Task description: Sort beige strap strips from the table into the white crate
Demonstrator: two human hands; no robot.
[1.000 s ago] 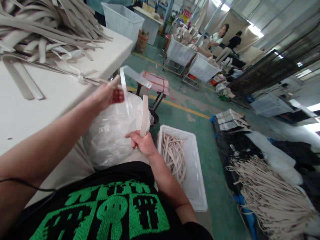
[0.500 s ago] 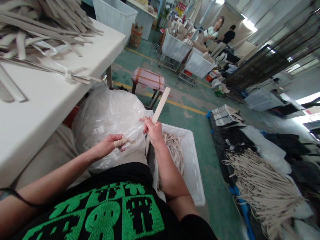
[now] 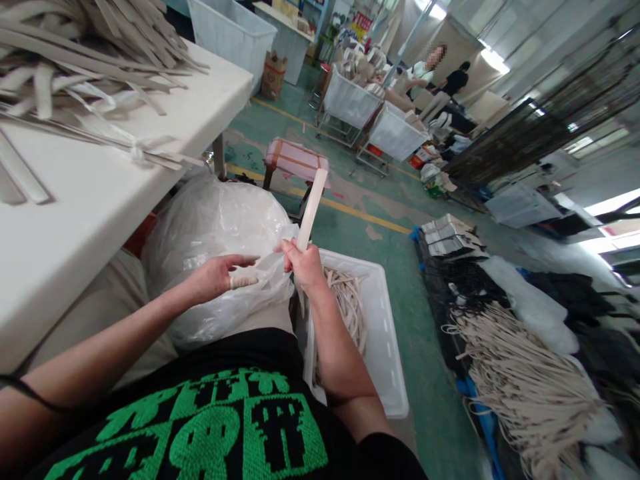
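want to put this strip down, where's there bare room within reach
The white table is bare along its near edge, below the strip pile. The crate is bare in its right half, beside its strips. Crowded: the plastic bag fills the lap between table and crate.

Left hand loose, fingers spread; right hand clenched, wrist raised

A factory floor: beige straps lie heaped on a white table and in a tangled pile on the green-painted floor, which is marked with a yellow line. White plastic bins sit on metal frames along the aisle, with two people beyond them.
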